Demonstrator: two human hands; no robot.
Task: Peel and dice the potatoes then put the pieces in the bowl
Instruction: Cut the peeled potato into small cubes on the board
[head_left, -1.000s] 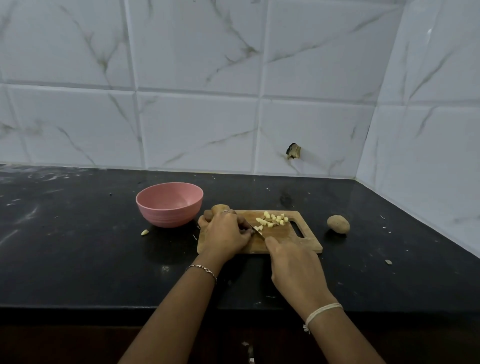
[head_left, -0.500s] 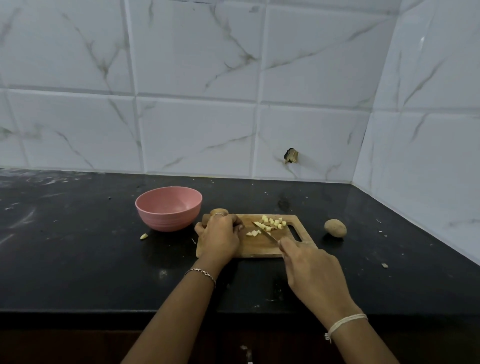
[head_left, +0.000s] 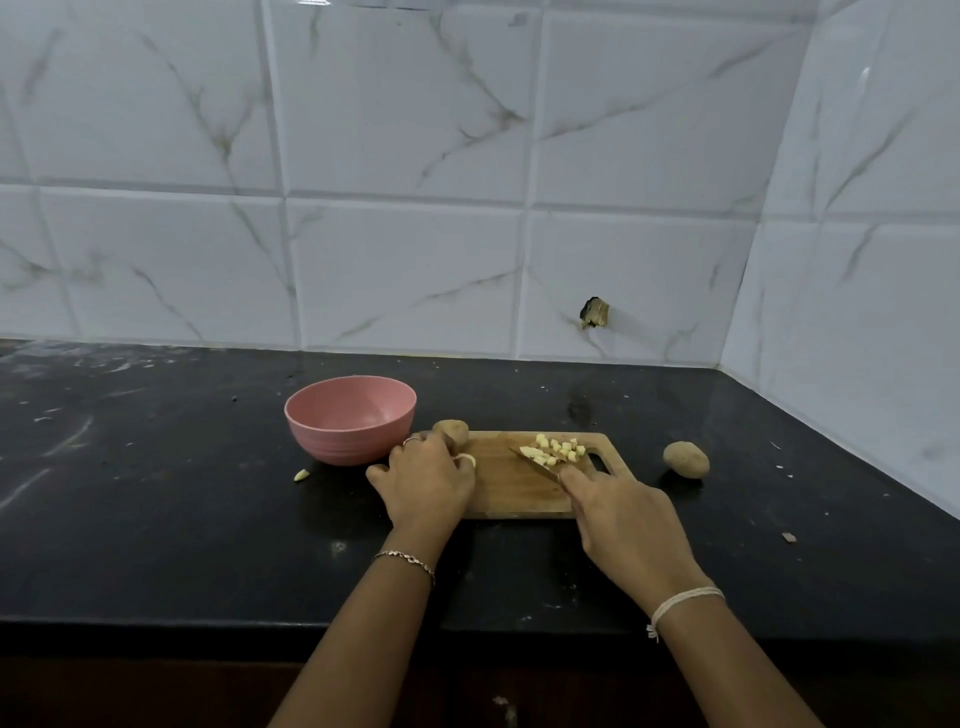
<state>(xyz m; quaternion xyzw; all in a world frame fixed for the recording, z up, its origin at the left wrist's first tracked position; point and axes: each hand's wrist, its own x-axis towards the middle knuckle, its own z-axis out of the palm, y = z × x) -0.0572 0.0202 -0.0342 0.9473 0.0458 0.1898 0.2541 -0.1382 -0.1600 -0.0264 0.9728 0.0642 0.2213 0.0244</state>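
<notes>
**Knife** (head_left: 535, 460). Over the cutting board (head_left: 514, 499), blade against the near side of the diced potato (head_left: 558, 448), which is heaped at the board's 1 o'clock. The long axis runs 4 to 10 o'clock, tip toward 10.

**Right hand** (head_left: 623, 514). Fingers wrapped round the knife's handle, which they hide.

**Left hand** (head_left: 423, 486). At the board's 9 o'clock edge, fingers curled over a pale potato piece (head_left: 466, 460).

**Bowl** (head_left: 350, 418). At 10 o'clock of the board; no pieces show inside.

**Unpeeled potato** (head_left: 451, 430). At 11 o'clock.

**Second unpeeled potato** (head_left: 685, 459). At 3 o'clock, off the board.

**Step, as judged.** Dicing, well short of done. The next move calls for sliding the held piece under the blade, fingertips tucked clear.
</notes>
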